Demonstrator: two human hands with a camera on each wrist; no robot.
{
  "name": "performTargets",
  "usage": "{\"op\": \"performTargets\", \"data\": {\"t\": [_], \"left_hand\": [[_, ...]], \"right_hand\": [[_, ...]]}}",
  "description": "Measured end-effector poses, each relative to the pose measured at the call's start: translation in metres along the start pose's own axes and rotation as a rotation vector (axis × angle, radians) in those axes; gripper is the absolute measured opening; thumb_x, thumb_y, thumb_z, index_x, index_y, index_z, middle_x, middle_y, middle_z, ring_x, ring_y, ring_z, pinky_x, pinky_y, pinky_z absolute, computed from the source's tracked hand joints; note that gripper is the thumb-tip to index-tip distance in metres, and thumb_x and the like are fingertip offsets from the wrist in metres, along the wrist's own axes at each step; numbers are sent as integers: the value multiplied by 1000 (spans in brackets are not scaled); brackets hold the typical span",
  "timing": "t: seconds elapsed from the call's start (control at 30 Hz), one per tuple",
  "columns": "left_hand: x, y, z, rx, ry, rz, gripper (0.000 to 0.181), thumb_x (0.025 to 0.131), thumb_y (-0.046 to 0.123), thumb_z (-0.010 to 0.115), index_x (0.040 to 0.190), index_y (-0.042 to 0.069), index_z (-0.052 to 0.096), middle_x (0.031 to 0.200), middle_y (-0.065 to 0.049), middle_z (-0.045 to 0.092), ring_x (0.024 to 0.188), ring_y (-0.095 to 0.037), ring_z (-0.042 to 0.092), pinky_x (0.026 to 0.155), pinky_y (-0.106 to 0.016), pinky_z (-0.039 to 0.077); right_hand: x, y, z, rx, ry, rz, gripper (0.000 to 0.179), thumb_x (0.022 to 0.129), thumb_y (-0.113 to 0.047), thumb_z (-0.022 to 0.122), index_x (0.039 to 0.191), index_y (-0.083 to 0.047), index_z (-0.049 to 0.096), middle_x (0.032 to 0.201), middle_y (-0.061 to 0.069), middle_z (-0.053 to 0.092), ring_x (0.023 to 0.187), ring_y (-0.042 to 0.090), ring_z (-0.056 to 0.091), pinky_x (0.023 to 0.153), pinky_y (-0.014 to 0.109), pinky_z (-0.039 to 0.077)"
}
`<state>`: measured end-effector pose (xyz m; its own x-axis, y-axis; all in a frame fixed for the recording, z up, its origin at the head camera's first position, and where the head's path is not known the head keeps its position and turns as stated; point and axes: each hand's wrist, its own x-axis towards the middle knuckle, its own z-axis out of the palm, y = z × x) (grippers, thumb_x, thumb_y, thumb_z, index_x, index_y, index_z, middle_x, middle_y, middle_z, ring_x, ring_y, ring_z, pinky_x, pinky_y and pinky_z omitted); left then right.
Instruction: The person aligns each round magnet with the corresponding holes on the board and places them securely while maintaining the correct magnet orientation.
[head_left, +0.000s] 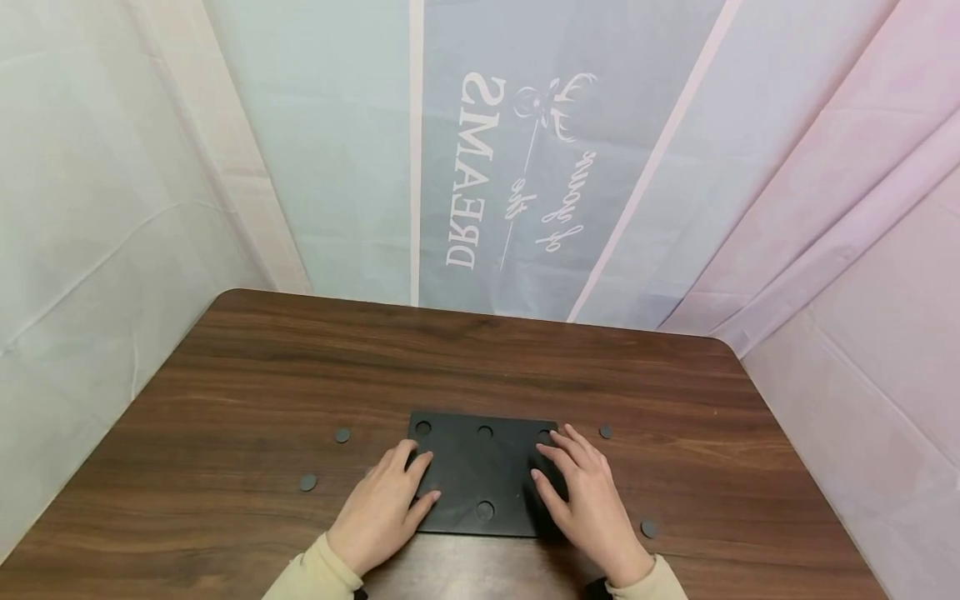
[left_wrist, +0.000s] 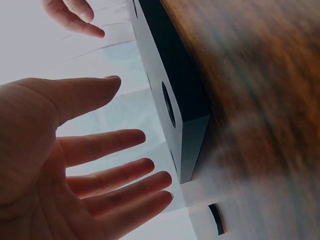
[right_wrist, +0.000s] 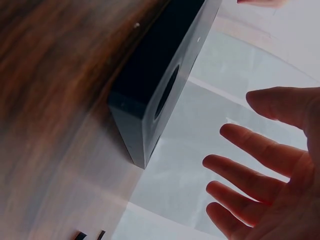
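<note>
Hovering over either end of the blk board (head_left: 480,471), L hand (head_left: 384,510) & R hand (head_left: 588,498) are relaxed, holding nothing. Board's flat on table (head_left: 600,367), discs (head_left: 307,482) either side; prob. stiff, lightish, maybe slick; best held by side edges.

The board (head_left: 480,471) looks smooth, matt plastic; the tabletop (head_left: 480,358), wood-grained with a soft sheen; the far curtain (head_left: 352,167), matt cloth.
</note>
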<state>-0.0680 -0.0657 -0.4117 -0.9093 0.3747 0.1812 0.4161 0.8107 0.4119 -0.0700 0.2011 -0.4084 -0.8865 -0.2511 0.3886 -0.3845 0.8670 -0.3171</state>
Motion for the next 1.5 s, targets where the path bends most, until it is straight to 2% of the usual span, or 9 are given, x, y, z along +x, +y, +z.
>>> {"op": "performTargets", "data": {"t": [0.2,0.47,0.67,0.8,0.87,1.07,1.37,1.5], "left_hand": [[0,0,-1,-15,-9,9,42,84,26,74,116,0,65,114,-12,55,96,-24,61,62,-34,53],[0,-2,-5,-79,-85,-2,53,78,32,80,117,0,64,107,-7,53,89,-18,55,58,-27,47],[-1,-4,-5,-51,-90,16,64,69,38,85,115,0,65,104,-5,53,92,-18,53,66,-34,49],[-2,-5,-5,-59,-96,16,68,66,38,87,119,1,65,111,-11,55,100,-25,56,74,-41,52],[-3,-5,-4,-69,-100,14,69,65,36,88,120,1,65,115,-14,55,103,-29,57,76,-44,53],[-3,-5,-3,-101,-130,-5,68,64,33,89,120,2,66,120,-17,53,104,-35,58,74,-46,54],[-5,-5,0,-137,-147,-18,66,65,30,88,121,1,65,128,-22,51,112,-46,55,76,-53,54],[-4,-5,0,-143,-144,-24,66,66,28,88,121,0,64,129,-23,51,113,-45,55,73,-50,54]], "right_hand": [[0,2,-1,-8,-7,5,32,82,-17,77,111,-5,70,123,19,62,127,37,49,96,59,41],[1,3,-3,-10,9,-8,31,81,-16,78,109,-4,71,121,19,64,124,38,51,91,59,45],[1,5,-2,-14,-4,12,30,81,-17,78,108,-5,71,118,17,65,121,38,54,93,57,46],[0,7,-3,-20,-8,16,29,80,-17,78,107,-5,72,116,15,67,118,36,57,95,53,47],[0,7,-3,-25,-10,21,29,80,-16,78,106,-6,72,115,14,67,115,34,59,92,49,49],[-4,7,-5,-38,-38,86,28,80,-16,78,107,-9,72,110,9,69,104,27,64,78,43,55],[-5,9,-11,-28,-125,180,28,82,-16,77,108,-12,71,106,4,69,96,23,66,70,39,56],[-6,11,-12,-26,-146,188,28,80,-14,77,108,-11,71,106,4,69,94,22,67,69,38,56]]}}
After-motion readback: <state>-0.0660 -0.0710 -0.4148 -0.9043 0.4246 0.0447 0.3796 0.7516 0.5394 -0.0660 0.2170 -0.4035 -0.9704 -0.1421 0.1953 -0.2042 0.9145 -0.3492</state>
